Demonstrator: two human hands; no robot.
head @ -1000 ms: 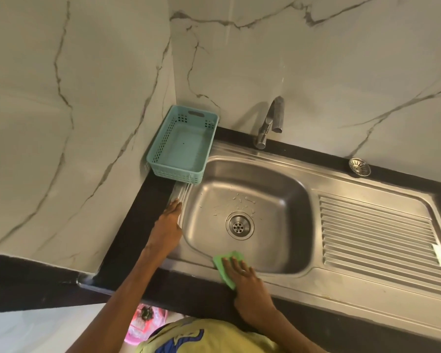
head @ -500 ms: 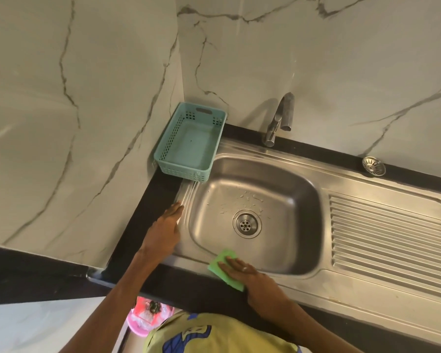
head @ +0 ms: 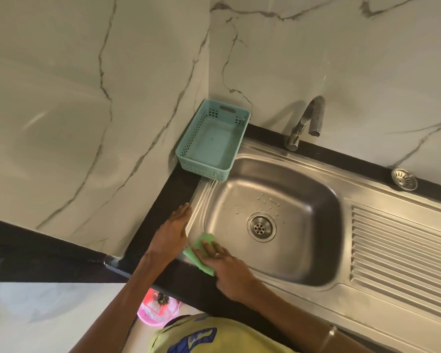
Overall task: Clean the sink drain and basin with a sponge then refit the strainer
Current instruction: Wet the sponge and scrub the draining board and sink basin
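Fingers of the right hand lie straight and flat on the green sponge, pressing it onto the near-left rim of the steel sink, with nothing curled round it. The left hand rests palm down, grip spread flat, on the left edge where the sink meets the black tabletop. Both forearms reach in from below. The drain sits open in the basin, with droplets behind it. The strainer lies apart on the back ledge, right of the tap. A teal basket stands in the corner.
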